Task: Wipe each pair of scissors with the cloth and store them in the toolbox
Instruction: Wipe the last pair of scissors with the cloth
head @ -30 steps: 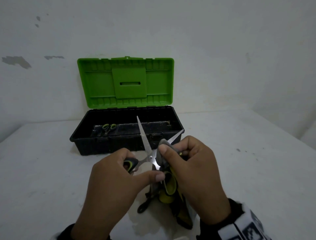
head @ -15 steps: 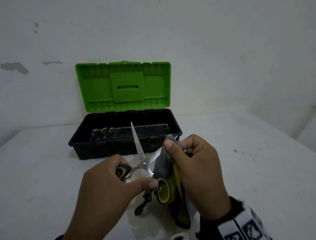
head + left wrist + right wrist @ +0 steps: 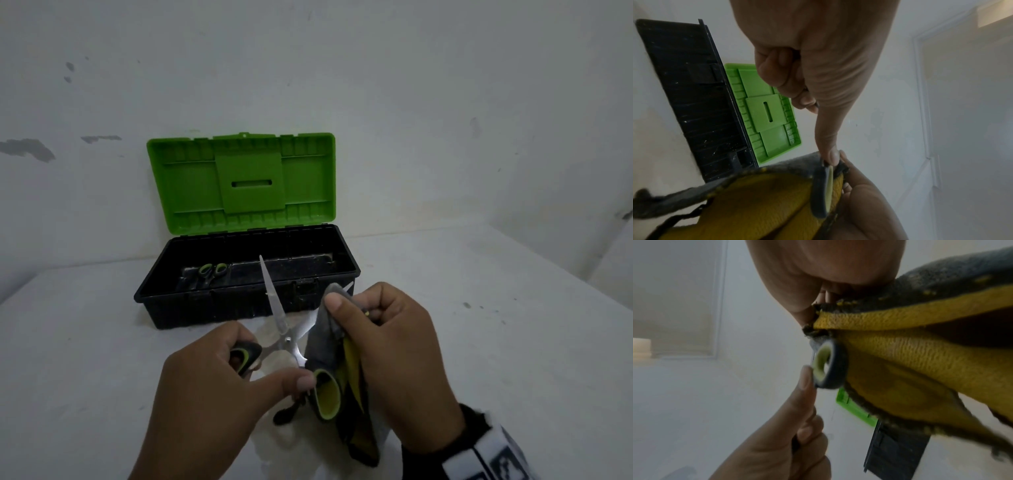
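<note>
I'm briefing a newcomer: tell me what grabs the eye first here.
The bright green lid of the open toolbox against the wall stands out first. In front, the left hand holds open scissors, one blade pointing up, while the right hand wraps the other blade in a grey-and-yellow cloth.

Open steel scissors with black-and-lime loop handles (image 3: 286,337), held above the white table with blades spread in a V, one blade pointing up and away, the other wrapped in a grey-and-yellow fabric cloth (image 3: 334,346) that hangs down beside the handles. Behind them stands a black plastic toolbox with raised bright-green lid (image 3: 239,308), holding a second black-and-lime-handled pair of scissors (image 3: 210,272) flat at its left end.
</note>
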